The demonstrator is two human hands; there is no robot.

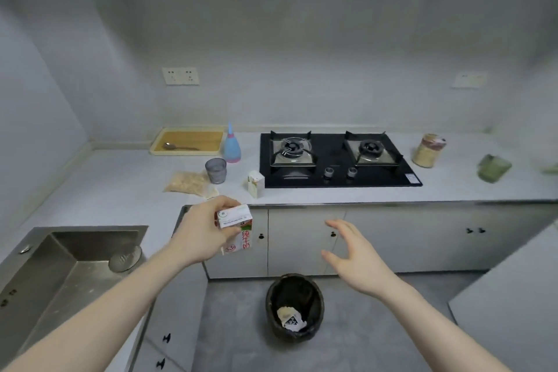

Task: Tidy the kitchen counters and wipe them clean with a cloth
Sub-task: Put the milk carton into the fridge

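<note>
Gripping a small milk carton [236,228] with my left hand [201,231], fingers over its top and thumb under, I hold it in the air in front of the counter [126,178] edge; my right hand [356,257] is released, fingers spread, holding nothing, at about 3 o'clock from the carton. At 6 o'clock below my hands stands a dark bin [295,306] on the floor with crumpled paper inside; a second carton [256,183] stands on the counter at 12 o'clock from the held one, just beside the hob [336,160]; a grey cup [216,170], a blue bottle [232,146] and a bag of food [188,183] lie at about 11 o'clock.
</note>
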